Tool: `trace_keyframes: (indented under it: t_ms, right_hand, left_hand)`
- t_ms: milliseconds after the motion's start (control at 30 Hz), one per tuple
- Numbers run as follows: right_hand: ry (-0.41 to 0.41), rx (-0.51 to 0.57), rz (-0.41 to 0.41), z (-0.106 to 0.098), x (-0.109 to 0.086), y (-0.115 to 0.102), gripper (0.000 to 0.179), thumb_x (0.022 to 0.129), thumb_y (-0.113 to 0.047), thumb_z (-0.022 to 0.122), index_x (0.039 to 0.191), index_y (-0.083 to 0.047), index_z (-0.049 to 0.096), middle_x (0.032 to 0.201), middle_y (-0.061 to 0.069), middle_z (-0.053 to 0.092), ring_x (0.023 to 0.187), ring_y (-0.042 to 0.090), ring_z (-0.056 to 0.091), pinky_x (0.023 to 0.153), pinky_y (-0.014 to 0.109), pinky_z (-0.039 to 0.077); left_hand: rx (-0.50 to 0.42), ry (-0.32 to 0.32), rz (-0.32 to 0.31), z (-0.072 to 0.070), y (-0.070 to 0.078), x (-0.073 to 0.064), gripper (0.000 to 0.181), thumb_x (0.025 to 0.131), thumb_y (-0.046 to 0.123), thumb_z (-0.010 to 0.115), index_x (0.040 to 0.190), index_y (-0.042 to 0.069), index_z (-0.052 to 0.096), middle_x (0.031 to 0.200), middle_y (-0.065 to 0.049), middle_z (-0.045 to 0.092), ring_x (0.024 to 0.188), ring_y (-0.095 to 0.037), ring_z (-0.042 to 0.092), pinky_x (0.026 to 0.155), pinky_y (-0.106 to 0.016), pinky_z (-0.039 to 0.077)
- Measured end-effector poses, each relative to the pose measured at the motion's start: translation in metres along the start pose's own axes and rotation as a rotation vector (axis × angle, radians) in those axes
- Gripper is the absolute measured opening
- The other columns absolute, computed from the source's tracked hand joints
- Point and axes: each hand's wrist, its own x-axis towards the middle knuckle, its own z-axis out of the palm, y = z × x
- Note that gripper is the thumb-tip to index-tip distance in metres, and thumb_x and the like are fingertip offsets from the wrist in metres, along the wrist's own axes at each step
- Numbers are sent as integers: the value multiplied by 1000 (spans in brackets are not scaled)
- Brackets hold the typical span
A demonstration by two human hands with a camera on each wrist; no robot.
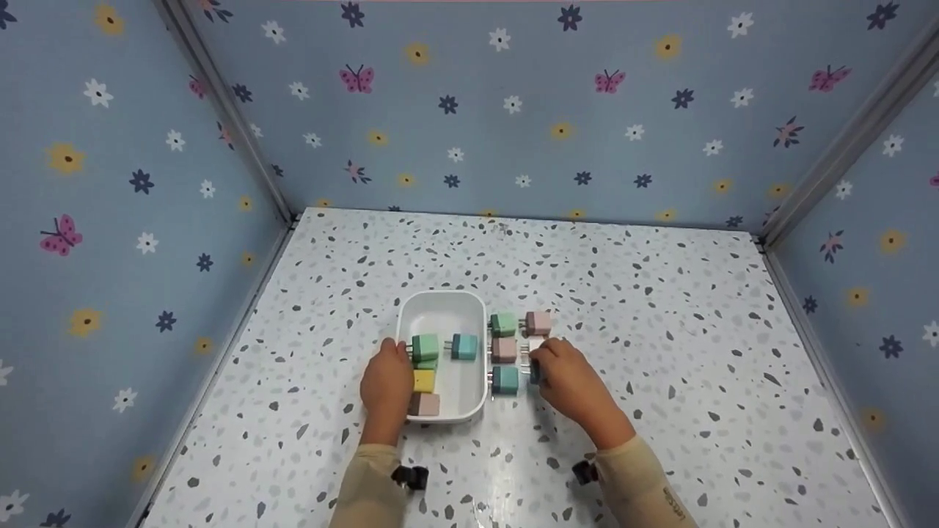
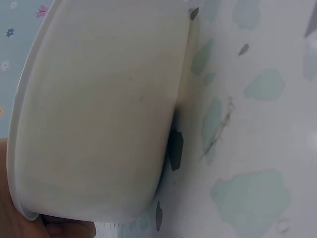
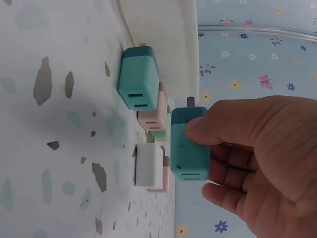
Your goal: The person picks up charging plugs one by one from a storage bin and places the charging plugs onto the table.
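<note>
My right hand (image 1: 568, 378) pinches a teal USB charger plug (image 3: 190, 153), its dark-teal end with a metal prong facing the white tub. In the right wrist view this charger hangs close over the tabletop, the thumb on its side. My left hand (image 1: 386, 381) grips the left rim of the white tub (image 1: 442, 295); in the left wrist view its fingers (image 2: 69, 229) curl under the rim. Inside the tub lie a mint green charger (image 1: 425, 347), a blue-teal charger (image 1: 463, 346), a yellow charger (image 1: 424, 380) and a pink charger (image 1: 425, 404).
Along the tub's right wall stand a green charger (image 1: 504, 323), a pink charger (image 1: 503, 350) and a teal charger (image 1: 505, 380). Farther right are another pink charger (image 1: 539, 323) and a white charger (image 3: 148, 165). Flowered walls (image 1: 543, 161) enclose the speckled table (image 1: 660, 308).
</note>
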Motion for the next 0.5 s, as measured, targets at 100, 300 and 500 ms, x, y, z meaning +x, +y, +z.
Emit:
trace_keyframes:
  t_ms: [100, 300, 500]
  right_hand:
    - [-16, -4, 14, 3, -2, 3, 39, 76, 7, 78, 113, -2, 71, 106, 8, 66, 95, 22, 63, 87, 38, 53]
    - [-36, -8, 27, 11, -4, 6, 38, 78, 6, 79, 115, -1, 71, 107, 9, 67, 95, 23, 64, 88, 38, 54]
    - [-71, 6, 58, 16, -4, 8, 38, 81, 4, 78, 118, -3, 71, 111, 9, 67, 100, 23, 64, 92, 38, 53]
  left_hand:
    - [-4, 4, 9, 0, 0, -1, 34, 111, 35, 41, 113, 7, 61, 91, -15, 71, 81, -32, 69, 63, -46, 48]
    - [-21, 4, 10, -1, 0, -1, 35, 111, 35, 41, 115, 7, 61, 92, -14, 71, 81, -30, 68, 64, -45, 47]
    - [-20, 5, 3, -1, 0, -2, 35, 111, 36, 40, 113, 8, 61, 90, -12, 70, 76, -28, 66, 62, -43, 45]
